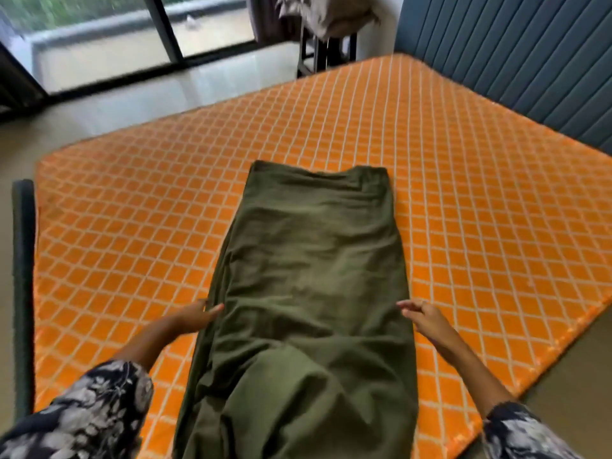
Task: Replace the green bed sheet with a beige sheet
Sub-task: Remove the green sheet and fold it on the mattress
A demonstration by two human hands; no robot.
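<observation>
The green sheet (308, 293) lies folded into a long narrow strip down the middle of the bare orange quilted mattress (480, 200), its near end hanging toward me. My left hand (195, 316) touches the strip's left edge with its fingers straight. My right hand (422, 318) sits at the strip's right edge, fingers loosely extended and holding nothing. A beige bundle of cloth (331, 14) lies on a dark stand beyond the far corner of the bed.
A blue-grey padded headboard (516, 58) runs along the mattress's right side. A dark bed-frame post (23, 286) stands at the left. Glass sliding doors (109, 34) and pale floor lie beyond the bed.
</observation>
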